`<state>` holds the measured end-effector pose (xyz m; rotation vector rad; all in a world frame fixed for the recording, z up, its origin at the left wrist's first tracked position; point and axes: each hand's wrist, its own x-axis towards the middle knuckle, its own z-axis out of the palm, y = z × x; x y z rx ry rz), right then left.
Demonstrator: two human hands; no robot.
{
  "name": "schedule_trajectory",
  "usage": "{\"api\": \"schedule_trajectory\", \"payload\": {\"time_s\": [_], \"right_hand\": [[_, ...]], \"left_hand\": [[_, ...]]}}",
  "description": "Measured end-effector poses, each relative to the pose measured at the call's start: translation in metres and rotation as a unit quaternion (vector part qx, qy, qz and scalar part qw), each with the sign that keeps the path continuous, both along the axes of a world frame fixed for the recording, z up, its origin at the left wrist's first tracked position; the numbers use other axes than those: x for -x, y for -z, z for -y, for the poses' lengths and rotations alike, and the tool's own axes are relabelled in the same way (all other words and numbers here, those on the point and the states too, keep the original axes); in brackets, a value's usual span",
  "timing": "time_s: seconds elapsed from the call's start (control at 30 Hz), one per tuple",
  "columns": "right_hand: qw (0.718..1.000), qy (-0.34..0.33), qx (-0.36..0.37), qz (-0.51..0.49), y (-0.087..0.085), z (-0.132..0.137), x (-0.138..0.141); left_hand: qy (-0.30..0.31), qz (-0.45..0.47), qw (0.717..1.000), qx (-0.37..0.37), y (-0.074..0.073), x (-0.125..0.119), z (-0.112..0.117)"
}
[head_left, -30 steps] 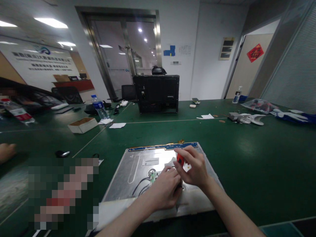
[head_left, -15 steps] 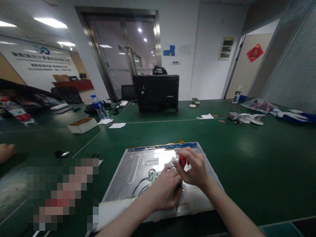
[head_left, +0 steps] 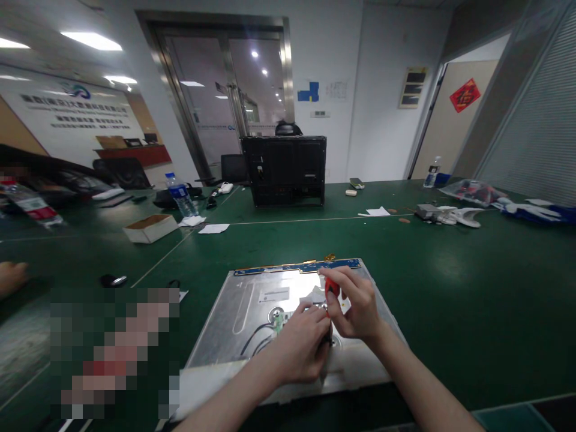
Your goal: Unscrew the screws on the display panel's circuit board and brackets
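A silvery metal display panel (head_left: pixel 243 324) lies flat before me, a blue circuit strip (head_left: pixel 297 268) running along its far edge. My right hand (head_left: pixel 355 300) pinches the red handle of a screwdriver (head_left: pixel 332 287), held roughly upright over the panel. Just left of it, my left hand (head_left: pixel 303 342) is closed low over the panel, fingers curled close to the screwdriver's lower end. What the left fingers grip is hidden. A small green board (head_left: pixel 279 321) with dark wires shows beside the left hand, and a white label (head_left: pixel 274 294) is stuck farther back.
A black monitor casing (head_left: pixel 288 171) stands on the green table (head_left: pixel 472 300). An open box (head_left: pixel 150 229) and a water bottle (head_left: pixel 181 195) stand to the left. White gloves (head_left: pixel 456 216) lie on the right. Another person's hand (head_left: pixel 11 277) is at the left edge.
My right fingers have shifted slightly around the screwdriver handle, and more of its red side shows. The left hand and the panel stay in place.
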<state>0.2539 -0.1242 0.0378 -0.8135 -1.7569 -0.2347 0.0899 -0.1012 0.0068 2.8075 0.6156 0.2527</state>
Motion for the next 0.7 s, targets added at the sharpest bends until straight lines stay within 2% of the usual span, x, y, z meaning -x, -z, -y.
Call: {"api": "schedule_trajectory", "payload": {"time_s": [0.13, 0.43, 0.7], "right_hand": [[1.0, -0.004, -0.004, 0.009, -0.0007, 0.0002, 0.0001], [0.999, 0.044, -0.013, 0.009, 0.0012, -0.0023, 0.0025], [0.999, 0.041, 0.003, 0.01, 0.0024, -0.0026, 0.0032]], "left_hand": [[0.0, 0.002, 1.0, 0.0, 0.0004, 0.0001, 0.0005], [-0.007, 0.003, 1.0, 0.006, -0.0053, -0.001, 0.0025], [-0.007, 0.01, 1.0, 0.004, -0.0013, -0.0006, 0.0016]]}}
